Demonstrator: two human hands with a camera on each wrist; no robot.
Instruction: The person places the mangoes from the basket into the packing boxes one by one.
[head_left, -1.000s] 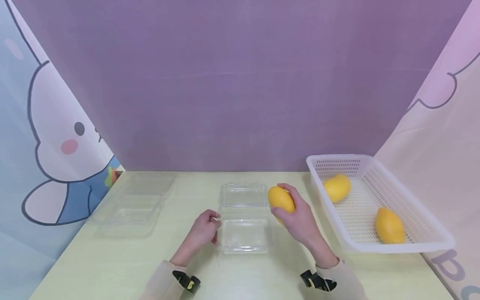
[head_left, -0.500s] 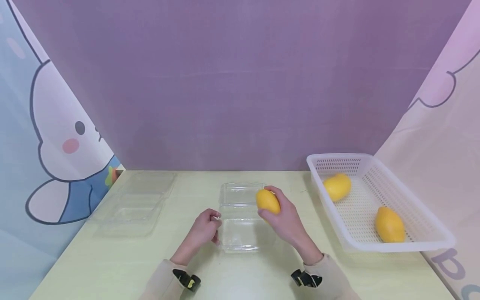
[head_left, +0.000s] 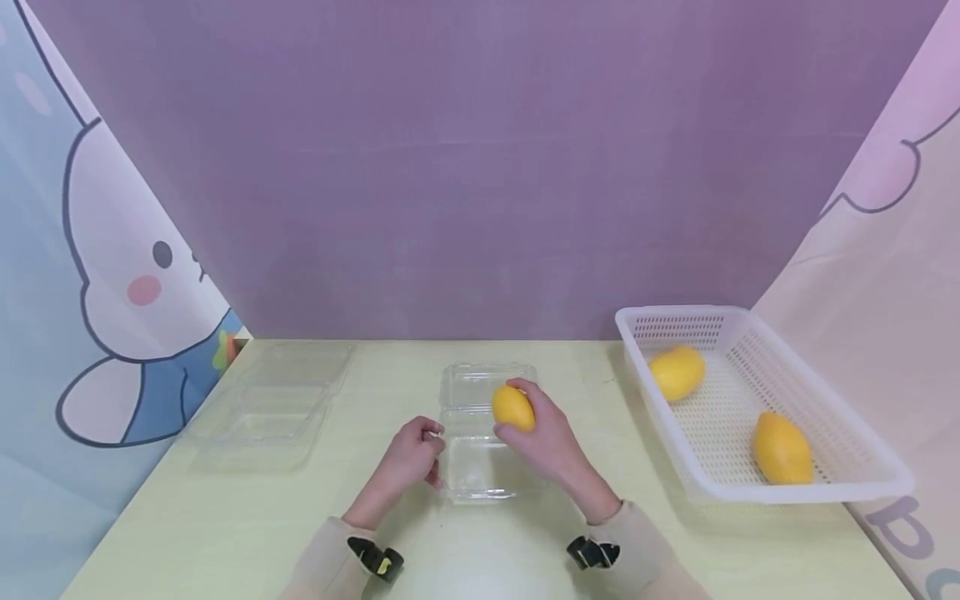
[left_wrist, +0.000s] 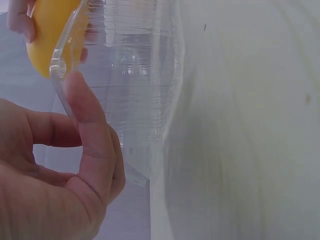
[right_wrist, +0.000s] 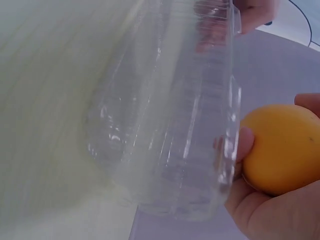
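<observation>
Right hand [head_left: 553,442] has its fingers wrapped round a yellow fruit [head_left: 512,407], holding it above an open clear box [head_left: 480,471]. At the box's 9 o'clock I see the left hand [head_left: 415,454] pinching its rim. Out at 3 o'clock on the surface [head_left: 480,554] stands a white basket [head_left: 802,494], a second fruit [head_left: 677,373] toward its 10 o'clock, a third fruit [head_left: 782,450] toward its 5. More clear plastic [head_left: 273,412] lies well away at 9 o'clock, and a purple backdrop [head_left: 480,167] rises at 12.
</observation>
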